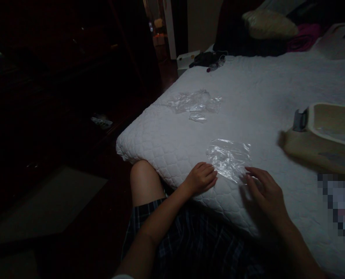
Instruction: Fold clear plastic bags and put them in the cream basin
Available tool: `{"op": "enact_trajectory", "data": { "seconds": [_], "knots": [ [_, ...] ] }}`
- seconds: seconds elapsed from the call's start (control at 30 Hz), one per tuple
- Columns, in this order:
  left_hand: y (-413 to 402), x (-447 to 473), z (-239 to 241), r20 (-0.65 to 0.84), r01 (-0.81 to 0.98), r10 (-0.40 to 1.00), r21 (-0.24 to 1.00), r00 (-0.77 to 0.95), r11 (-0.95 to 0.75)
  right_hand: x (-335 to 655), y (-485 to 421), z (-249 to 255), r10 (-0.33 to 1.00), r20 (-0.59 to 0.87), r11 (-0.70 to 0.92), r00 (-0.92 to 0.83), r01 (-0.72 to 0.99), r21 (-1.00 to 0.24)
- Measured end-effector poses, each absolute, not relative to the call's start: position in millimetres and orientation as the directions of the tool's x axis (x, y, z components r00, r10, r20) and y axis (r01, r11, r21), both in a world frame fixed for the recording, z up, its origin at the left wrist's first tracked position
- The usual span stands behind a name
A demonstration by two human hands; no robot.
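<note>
1. The room is dim; a bed (149, 141) with a white quilted cover carries the things.
2. A thin clear plastic bag (229, 155) lies flat near the bed's near edge, to the right of its near-left corner. It looks almost square, so I cannot tell a long axis.
3. The left hand (203, 177) rests at the bag's near-left edge, its fingers curled close together; I cannot tell whether they pinch it.
4. The right hand (266, 192) is at the near-right corner, thumb and forefinger slightly parted; a grip is unclear. The bag spreads between and beyond both hands, about equally near.
5. Toward the bed's left edge lies crumpled clear plastic (194, 102); at right, a beige plastic tub (302, 147).
</note>
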State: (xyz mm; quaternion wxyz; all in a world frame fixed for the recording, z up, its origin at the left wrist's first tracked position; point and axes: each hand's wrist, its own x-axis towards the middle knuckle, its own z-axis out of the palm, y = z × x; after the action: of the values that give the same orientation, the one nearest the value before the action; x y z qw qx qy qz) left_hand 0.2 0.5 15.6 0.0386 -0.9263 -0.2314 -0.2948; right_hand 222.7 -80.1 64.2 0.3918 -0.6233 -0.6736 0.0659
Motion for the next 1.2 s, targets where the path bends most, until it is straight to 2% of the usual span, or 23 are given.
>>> {"op": "enact_trajectory", "data": {
  "seconds": [0.13,0.3,0.47,0.63,0.87,1.03,1.2],
  "knots": [
    [1,1,16,0.579,0.451,0.397,0.056,0.712,-0.891,228,-82,70,0.937,0.330,0.152,0.114,0.718,-0.680],
    [1,0,13,0.626,0.456,0.380,0.044,0.681,-0.889,241,-87,71,0.958,0.232,0.037,0.166,0.734,-0.679],
    [-7,10,16,0.526,0.406,0.346,0.001,0.777,-0.914,248,-93,77,0.968,0.122,-0.080,0.219,0.733,-0.676],
    [-19,25,22,0.462,0.340,0.288,-0.031,0.839,-0.940,255,-92,69,0.983,0.132,-0.006,0.129,0.738,-0.675],
    [-14,16,20,0.446,0.431,0.385,-0.004,0.808,-0.902,262,-94,65,0.991,0.116,0.026,0.065,0.761,-0.648],
    [-12,11,20,0.505,0.460,0.397,-0.002,0.767,-0.888,257,-92,64,0.979,0.201,0.125,0.003,0.776,-0.618],
    [-16,14,15,0.479,0.398,0.345,-0.010,0.807,-0.917,252,-88,58,0.950,0.305,0.228,-0.061,0.803,-0.550]
  ]
}}
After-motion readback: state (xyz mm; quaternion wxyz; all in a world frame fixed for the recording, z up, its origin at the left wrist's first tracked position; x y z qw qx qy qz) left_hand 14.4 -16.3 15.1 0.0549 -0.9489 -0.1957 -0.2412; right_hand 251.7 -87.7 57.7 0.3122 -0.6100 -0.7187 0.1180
